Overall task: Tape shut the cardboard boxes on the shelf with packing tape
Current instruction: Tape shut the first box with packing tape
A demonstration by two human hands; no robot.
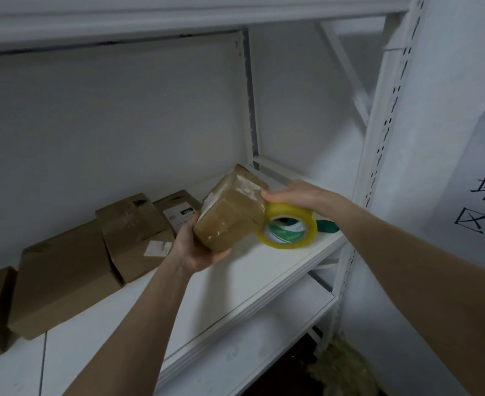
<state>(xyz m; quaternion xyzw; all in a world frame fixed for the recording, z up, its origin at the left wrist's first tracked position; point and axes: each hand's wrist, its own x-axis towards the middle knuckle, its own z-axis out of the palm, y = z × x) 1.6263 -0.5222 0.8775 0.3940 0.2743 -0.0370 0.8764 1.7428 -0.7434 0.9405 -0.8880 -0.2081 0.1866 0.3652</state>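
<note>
Cardboard boxes (61, 278) sit in a row along the back left of the shelf (235, 287). They touch one another and some lean, and the one furthest right carries a white label.

To the right of the row, a small box (229, 215) is held up off the shelf, above its middle and tilted with one corner towards the camera. Glossy tape covers its faces.

The left hand (195, 247) cups this small box from below and from the left. The thumb is curled under the near lower edge and the fingers are wrapped round the far side, out of sight. The left forearm rises from the lower left and the wrist is bent back.

A tape roll (288, 228), yellowish with a green and white core, touches the small box at its right corner and hangs just above the shelf near the front right edge.

The right hand (295, 195) grips the roll from above with its fingers curled over the top. The thumb tip presses on the upper right edge of the small box. The right forearm comes in from the lower right, nearly straight.

Just behind the roll, a green object (327, 226) lies on the shelf near its right edge; what it is cannot be told. Further right, past the shelf's white post (378, 138), a paper sign (484, 181) with dark characters hangs on the wall.
</note>
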